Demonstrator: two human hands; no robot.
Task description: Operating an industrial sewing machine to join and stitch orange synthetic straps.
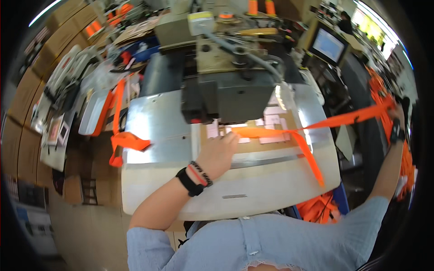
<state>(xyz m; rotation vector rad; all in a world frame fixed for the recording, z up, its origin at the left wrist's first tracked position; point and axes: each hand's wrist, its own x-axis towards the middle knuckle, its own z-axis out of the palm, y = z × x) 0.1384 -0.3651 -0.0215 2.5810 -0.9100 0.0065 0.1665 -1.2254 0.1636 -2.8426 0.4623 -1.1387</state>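
"How is the left hand [220, 154] set?"

"Back upward, fingers [231, 141] close together and pointing forward. The left forearm [165, 202] slants up to it from behind and to its left."

"And the right hand [397, 116]?"

"Well out to the left hand's right. The right forearm [386, 170] reaches it from behind; its fingertips are unclear."

Vivid orange strap [350, 118], tan board [260, 147] patched with pale pink

Pale blue shirt [289, 237]; black wristband [189, 182]; red-and-black bracelet [199, 173]; silver-and-cream machine table [271, 189]; dark grey machine head [244, 101]; orange thread cones [252, 7]; pale blue monitor screen [327, 44]; brown cartons [61, 39].
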